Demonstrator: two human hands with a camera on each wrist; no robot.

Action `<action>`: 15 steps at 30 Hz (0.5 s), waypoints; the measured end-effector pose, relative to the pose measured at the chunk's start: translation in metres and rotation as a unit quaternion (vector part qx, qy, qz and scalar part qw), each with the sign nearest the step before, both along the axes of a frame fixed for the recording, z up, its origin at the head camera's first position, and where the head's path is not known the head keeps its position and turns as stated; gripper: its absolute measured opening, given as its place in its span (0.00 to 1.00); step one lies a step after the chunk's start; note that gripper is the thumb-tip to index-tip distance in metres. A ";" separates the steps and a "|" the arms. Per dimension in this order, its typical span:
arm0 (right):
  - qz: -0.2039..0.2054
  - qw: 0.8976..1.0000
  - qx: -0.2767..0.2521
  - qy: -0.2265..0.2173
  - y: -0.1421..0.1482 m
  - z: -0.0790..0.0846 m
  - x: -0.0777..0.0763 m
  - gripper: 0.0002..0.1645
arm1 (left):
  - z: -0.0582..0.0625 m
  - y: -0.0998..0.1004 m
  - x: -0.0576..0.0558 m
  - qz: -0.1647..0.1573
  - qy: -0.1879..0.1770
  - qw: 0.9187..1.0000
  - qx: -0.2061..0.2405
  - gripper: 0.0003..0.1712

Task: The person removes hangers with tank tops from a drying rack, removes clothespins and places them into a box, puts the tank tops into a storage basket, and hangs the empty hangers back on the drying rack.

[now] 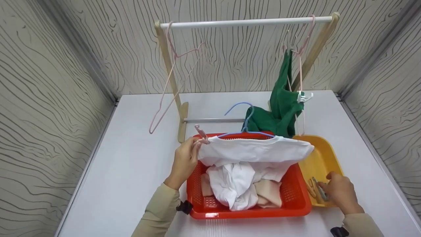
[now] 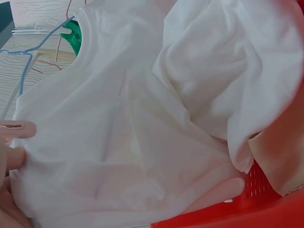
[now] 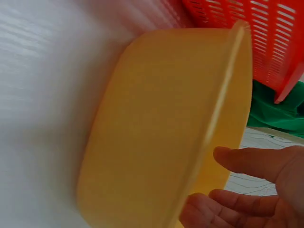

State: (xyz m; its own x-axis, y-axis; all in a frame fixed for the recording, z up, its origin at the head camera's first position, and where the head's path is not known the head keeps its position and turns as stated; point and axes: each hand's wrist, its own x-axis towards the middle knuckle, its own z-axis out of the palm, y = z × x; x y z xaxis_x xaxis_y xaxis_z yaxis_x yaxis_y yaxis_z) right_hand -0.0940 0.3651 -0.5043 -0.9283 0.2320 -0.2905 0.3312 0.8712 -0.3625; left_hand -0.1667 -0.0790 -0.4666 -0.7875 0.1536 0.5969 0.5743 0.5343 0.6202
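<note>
My left hand (image 1: 185, 161) grips the left shoulder of a white shirt (image 1: 253, 149), which has a blue hanger (image 1: 246, 131) inside it. A pink clothespin (image 1: 202, 134) sits on that shoulder, right at my fingertips; the left wrist view shows the clothespin (image 2: 19, 129) lying against the cloth just above a finger. My right hand (image 1: 340, 191) reaches over the near rim of a yellow tub (image 1: 324, 151), thumb and fingers apart. Close to its fingertips lie a grey clothespin (image 1: 320, 191) and a yellowish clothespin (image 1: 311, 188). In the right wrist view the tub wall hides the clothespins.
Below the shirt, a red basket (image 1: 250, 215) holds crumpled white cloth (image 1: 232, 186) and beige cloth (image 1: 269, 192). Behind it stands a rack with a white rail (image 1: 246, 23). One bare pink hanger (image 1: 161, 105) hangs left; green clothing (image 1: 284, 102) with a white clothespin (image 1: 304, 96) hangs right.
</note>
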 end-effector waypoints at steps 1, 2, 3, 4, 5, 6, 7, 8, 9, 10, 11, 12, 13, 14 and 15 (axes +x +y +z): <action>0.003 1.000 0.003 0.005 -0.002 0.004 0.000 0.28 | 0.001 0.000 0.000 -0.001 0.003 1.000 0.000 0.06; 0.005 1.000 0.005 0.010 -0.005 0.007 0.000 0.27 | 0.001 0.000 -0.001 -0.003 0.009 1.000 -0.001 0.05; 0.009 1.000 0.008 0.017 -0.007 0.011 0.001 0.26 | 0.001 0.000 -0.001 -0.004 0.013 1.000 -0.001 0.05; 0.011 1.000 0.011 0.024 -0.009 0.015 0.001 0.25 | 0.001 0.000 -0.002 -0.005 0.017 1.000 0.000 0.05; 0.014 0.999 0.015 0.031 -0.012 0.018 0.002 0.24 | 0.001 0.000 -0.002 -0.006 0.020 1.000 0.000 0.05; 0.017 0.999 0.017 0.038 -0.015 0.022 0.003 0.24 | 0.001 0.000 -0.002 -0.007 0.023 1.000 0.000 0.05; 0.019 0.999 0.019 0.043 -0.018 0.025 0.003 0.23 | 0.001 0.000 -0.002 -0.006 0.025 1.000 -0.001 0.05; 0.022 0.998 0.021 0.048 -0.021 0.028 0.004 0.23 | 0.000 0.000 -0.002 -0.006 0.025 1.000 -0.002 0.05; 0.025 0.998 0.024 0.055 -0.024 0.031 0.005 0.23 | 0.000 0.000 -0.002 -0.005 0.022 1.000 0.000 0.05; 0.027 0.997 0.025 0.060 -0.027 0.034 0.005 0.23 | 0.000 0.000 -0.001 -0.005 0.020 1.000 0.001 0.05; 0.030 0.997 0.026 0.067 -0.031 0.037 0.006 0.22 | 0.000 0.000 -0.001 -0.005 0.017 1.000 0.002 0.05; 0.031 0.997 0.026 0.072 -0.035 0.040 0.006 0.23 | 0.000 0.000 -0.001 -0.004 0.014 1.000 0.002 0.05; 0.033 0.996 0.026 0.079 -0.038 0.042 0.007 0.22 | 0.000 0.000 -0.001 -0.004 0.012 1.000 0.003 0.05; 0.036 0.995 0.027 0.086 -0.042 0.045 0.008 0.22 | 0.000 0.000 0.000 -0.005 0.011 1.000 0.004 0.05; 0.036 0.995 0.025 0.089 -0.046 0.047 0.008 0.22 | 0.000 0.000 0.000 -0.004 0.010 1.000 0.004 0.05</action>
State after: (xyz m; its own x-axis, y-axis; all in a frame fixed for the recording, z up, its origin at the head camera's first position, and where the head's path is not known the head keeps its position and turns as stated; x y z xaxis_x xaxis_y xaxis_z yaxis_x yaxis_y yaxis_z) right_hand -0.0860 0.3195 -0.4572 -0.9788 0.1733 -0.1095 0.2018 0.9086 -0.3657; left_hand -0.1671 -0.0786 -0.4666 -0.7734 0.1557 0.6145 0.5919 0.5242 0.6123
